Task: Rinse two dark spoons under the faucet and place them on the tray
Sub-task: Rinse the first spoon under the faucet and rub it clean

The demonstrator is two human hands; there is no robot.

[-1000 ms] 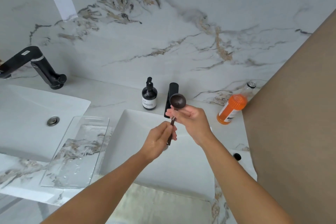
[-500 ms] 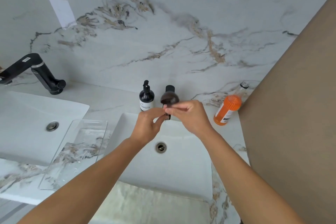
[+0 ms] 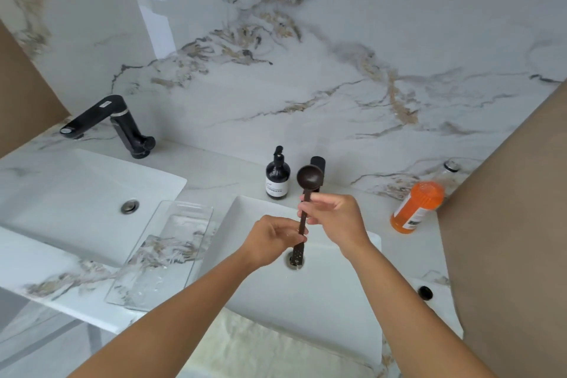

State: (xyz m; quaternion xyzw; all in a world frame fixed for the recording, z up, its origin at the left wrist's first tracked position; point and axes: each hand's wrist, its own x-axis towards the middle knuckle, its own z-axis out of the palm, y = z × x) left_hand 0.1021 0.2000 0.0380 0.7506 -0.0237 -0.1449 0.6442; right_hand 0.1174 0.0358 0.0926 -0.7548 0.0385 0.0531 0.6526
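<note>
Spoon stands bowl-up over the sink, right hand pinching its upper handle, left hand pinching lower down. Probably light, stiff, wet-slippery; grip mid-handle firmly.

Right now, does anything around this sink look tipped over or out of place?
Yes: the orange bottle at the right of the counter leans tilted toward the wall instead of standing. Nothing looks spilled.

Marble counter with tray, soap bottle, orange bottle.
</note>
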